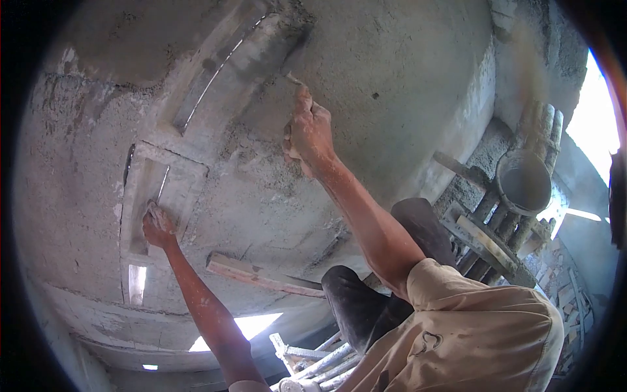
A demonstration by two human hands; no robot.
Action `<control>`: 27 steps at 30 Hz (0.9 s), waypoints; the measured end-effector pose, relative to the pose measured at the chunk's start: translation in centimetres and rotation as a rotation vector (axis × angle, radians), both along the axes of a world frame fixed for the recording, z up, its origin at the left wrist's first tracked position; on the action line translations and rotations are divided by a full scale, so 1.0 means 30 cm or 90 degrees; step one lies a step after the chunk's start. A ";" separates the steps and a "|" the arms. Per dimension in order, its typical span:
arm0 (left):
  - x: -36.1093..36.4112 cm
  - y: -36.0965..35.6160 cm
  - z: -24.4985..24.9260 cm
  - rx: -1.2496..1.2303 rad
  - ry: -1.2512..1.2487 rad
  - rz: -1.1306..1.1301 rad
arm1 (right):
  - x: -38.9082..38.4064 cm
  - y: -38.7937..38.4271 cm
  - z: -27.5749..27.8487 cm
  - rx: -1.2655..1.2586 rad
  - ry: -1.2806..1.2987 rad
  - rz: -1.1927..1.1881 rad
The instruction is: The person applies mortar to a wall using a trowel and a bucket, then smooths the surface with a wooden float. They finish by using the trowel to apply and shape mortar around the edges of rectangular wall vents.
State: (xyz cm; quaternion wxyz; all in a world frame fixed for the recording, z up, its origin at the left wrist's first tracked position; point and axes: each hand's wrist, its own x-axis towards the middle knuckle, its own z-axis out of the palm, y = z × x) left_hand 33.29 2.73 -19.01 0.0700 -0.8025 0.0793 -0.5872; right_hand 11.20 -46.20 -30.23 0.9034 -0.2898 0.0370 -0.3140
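My left hand (159, 227) is closed at the inner edge of a recessed rectangular opening (183, 170) in the rough cement wall. Its fingers look grey with cement, and whatever they hold is hidden. Higher up and to the right, my right hand (308, 134) makes a fist in front of the plastered wall (392, 98). From that fist a thin, pale tip (294, 79) sticks out; the rest of this tool is covered by the fingers. A second slotted recess (219, 75) lies up and left of the fist.
A bucket (524, 184) stands at the right on poles tied as scaffolding (545, 130). Beside it lies a flat board-like tool (486, 240). A wooden plank (261, 277) runs below the wall, near my knees (353, 300). Poles (326, 366) show underneath.
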 end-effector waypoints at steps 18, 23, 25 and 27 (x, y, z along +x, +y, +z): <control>0.004 -0.020 0.020 -0.008 -0.003 -0.018 | -0.054 -0.132 -0.080 0.037 -0.052 0.053; 0.000 -0.032 0.028 -0.037 0.021 0.033 | -0.017 -0.124 -0.041 0.033 -0.019 0.043; 0.003 -0.039 0.019 -0.050 0.031 0.039 | -0.031 -0.134 -0.024 0.012 0.005 0.044; -0.019 -0.017 0.020 -0.033 0.015 0.022 | -0.044 -0.147 -0.017 -0.026 0.029 0.039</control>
